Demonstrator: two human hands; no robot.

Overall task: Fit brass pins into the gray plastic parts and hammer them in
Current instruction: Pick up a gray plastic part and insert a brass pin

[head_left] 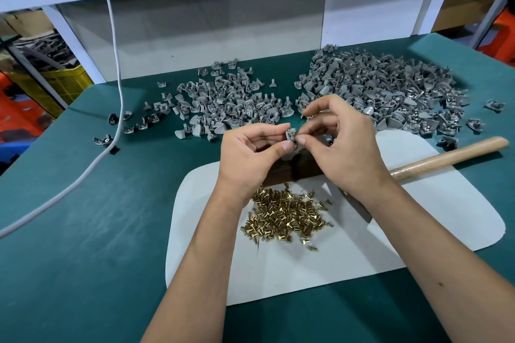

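Between your hands: you are holding one gray plastic part (pixel 290 134) up over the dark block (pixel 295 168), at the middle of the white mat (pixel 320 259).
Left hand: your left hand (pixel 250 153) is pinching that part between thumb and curled fingers.
Right hand: your right hand (pixel 342 145) is pinching at the part's right edge with thumb and forefinger; whatever sits between those fingertips is too small to make out.
Writing: you are working with nothing readable in sight; no brand or label is showing.
Hidden: your hands are covering most of the block, and your right wrist is hiding the head of the hammer (pixel 451 156), leaving only its wooden handle showing.
Part look: small, matte gray, angular, with a notch facing you.
Brass pins (pixel 287 214): lying in a loose heap on the mat, just under your wrists.
Left pile (pixel 228 100): gray parts are spreading thinly across the green table (pixel 83 231).
Right pile (pixel 390 89): denser, with metal glinting among the parts.
Cable (pixel 117 64): running white across the table at your left.
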